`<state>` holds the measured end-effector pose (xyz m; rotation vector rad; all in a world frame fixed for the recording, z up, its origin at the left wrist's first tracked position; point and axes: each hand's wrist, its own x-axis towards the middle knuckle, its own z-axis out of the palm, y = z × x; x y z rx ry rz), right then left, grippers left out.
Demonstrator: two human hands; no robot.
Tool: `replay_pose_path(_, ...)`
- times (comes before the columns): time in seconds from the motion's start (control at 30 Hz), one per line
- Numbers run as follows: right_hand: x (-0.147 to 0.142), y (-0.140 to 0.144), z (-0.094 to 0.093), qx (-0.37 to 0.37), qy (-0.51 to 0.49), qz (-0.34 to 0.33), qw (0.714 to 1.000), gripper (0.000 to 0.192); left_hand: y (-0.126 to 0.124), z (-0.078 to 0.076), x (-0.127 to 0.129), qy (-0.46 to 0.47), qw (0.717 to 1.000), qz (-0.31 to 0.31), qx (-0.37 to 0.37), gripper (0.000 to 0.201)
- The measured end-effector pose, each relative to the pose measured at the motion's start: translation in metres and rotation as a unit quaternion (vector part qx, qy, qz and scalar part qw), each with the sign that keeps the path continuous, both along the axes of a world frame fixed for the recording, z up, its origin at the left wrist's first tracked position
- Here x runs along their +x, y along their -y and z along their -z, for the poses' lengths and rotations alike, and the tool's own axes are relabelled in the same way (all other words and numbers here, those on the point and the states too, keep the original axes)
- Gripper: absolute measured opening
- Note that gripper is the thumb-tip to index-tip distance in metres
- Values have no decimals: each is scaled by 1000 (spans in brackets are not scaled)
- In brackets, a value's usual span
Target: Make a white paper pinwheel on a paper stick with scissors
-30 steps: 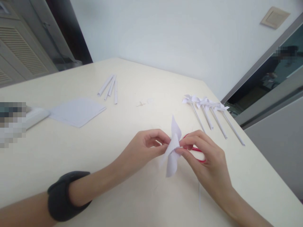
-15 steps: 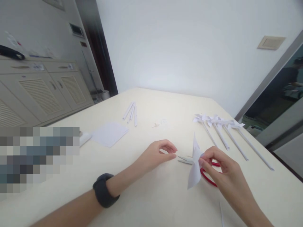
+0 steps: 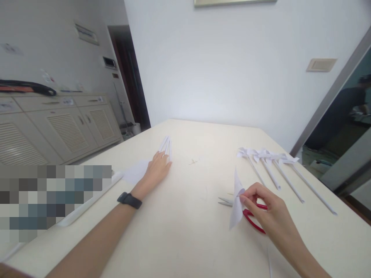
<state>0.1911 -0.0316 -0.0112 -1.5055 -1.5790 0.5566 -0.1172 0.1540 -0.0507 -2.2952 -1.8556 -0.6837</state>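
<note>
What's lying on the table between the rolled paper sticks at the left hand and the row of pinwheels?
A few small scraps lie between the paper sticks and the row of pinwheels, seen in the head view.

Hands: two, one left hand [image 3: 158, 169], one right hand [image 3: 262, 200]. Pinwheels on sticks [image 3: 271, 174]: four. Stickless pinwheel [image 3: 237, 210]: one. Scissors [image 3: 252, 222]: one pair. Rolled paper tubes [image 3: 166, 144]: at least three, partly covered, exact count uncertain. Wristband [image 3: 130, 200]: one. Wall switch plate [image 3: 321, 65]: one. Louvred doors [image 3: 66, 127]: three visible. Table [image 3: 197, 239]: one.
</note>
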Motion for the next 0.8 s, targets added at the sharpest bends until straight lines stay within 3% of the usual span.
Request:
replay_pose_path(0.27, -3, 1, 0, 18, 17, -8, 1000, 16, 1, -7, -7, -79, 994, -38, -65, 32)
replay_pose_path(0.43, -4, 1, -1, 13, 26, -11, 1000, 15, 7, -21, -3, -70, 992, -82, -68, 31)
replay_pose_path(0.57, -5, 1, 1, 0, 28, -14, 1000, 15, 3, -18, -2, -39, 991, -115, -62, 33)
replay_pose_path(0.7, -6, 1, 4, -3, 27, -21, 999, 15, -8, -12, -9, 8, 982, -128, -140, 32)
replay_pose_path(0.8, -6, 0, 4, 1, 28, -21, 999, 15, -14, -17, -17, 62, 966, -121, -218, 32)
